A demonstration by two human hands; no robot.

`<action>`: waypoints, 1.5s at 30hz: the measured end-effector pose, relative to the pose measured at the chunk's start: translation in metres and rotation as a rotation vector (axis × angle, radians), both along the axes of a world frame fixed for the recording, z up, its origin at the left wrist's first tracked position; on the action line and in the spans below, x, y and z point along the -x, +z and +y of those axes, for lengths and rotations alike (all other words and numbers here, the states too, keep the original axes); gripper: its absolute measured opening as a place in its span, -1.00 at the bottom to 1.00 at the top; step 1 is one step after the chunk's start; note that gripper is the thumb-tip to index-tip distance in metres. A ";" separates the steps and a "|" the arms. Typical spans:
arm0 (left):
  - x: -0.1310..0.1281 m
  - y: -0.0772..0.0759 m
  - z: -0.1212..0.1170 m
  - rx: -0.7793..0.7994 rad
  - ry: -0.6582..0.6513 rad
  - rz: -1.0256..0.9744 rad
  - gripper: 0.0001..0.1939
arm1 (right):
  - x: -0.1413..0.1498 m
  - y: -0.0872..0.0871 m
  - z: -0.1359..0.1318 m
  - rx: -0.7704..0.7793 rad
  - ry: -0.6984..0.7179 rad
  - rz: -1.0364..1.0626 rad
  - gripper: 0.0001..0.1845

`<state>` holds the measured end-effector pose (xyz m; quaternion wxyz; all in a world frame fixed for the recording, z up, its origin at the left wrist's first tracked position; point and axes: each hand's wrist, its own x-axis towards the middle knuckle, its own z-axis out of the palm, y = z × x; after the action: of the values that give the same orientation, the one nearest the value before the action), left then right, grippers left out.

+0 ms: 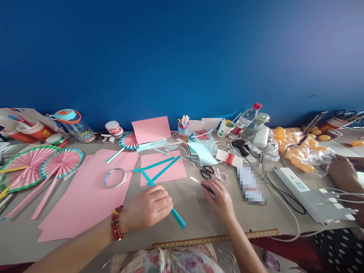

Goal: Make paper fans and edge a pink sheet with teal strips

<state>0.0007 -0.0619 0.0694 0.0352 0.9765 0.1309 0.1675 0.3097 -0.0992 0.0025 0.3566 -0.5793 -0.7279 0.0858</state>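
My left hand [149,207] is closed over a long teal paper strip [178,219], which comes out on both sides of the fist. Two more teal strips, an upper strip [155,164] and a slanting strip [166,169], lie across a small pink sheet [179,172] just beyond that hand. In my right hand [218,199] the fingers pinch a small, thin dark object, mostly hidden. A short pale piece [194,179] shows at its left end; its kind cannot be told. Black-handled scissors [207,172] lie beyond my right hand.
Large pink sheets [85,193] and a tape roll [114,178] lie left, near pleated paper fans [61,163]. Toward the right are a thread card [229,158], a water bottle [246,119], a power strip [301,193], bagged orange balls [298,151] and another person's hand [342,170].
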 end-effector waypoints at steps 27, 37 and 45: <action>0.006 -0.051 0.030 0.433 0.356 0.041 -0.75 | 0.001 -0.002 0.004 0.088 0.004 -0.060 -0.82; -0.018 -0.066 -0.003 0.157 0.419 -0.041 -0.83 | 0.017 -0.002 -0.001 0.083 0.102 -0.056 -0.81; -0.024 -0.080 0.002 0.237 0.447 -0.036 -0.86 | 0.016 -0.005 -0.020 0.104 0.087 -0.079 -0.81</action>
<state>0.0247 -0.0600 -0.0111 0.1140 0.9092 0.3617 0.1718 0.2940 -0.1192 -0.0022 0.2931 -0.5676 -0.7606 0.1162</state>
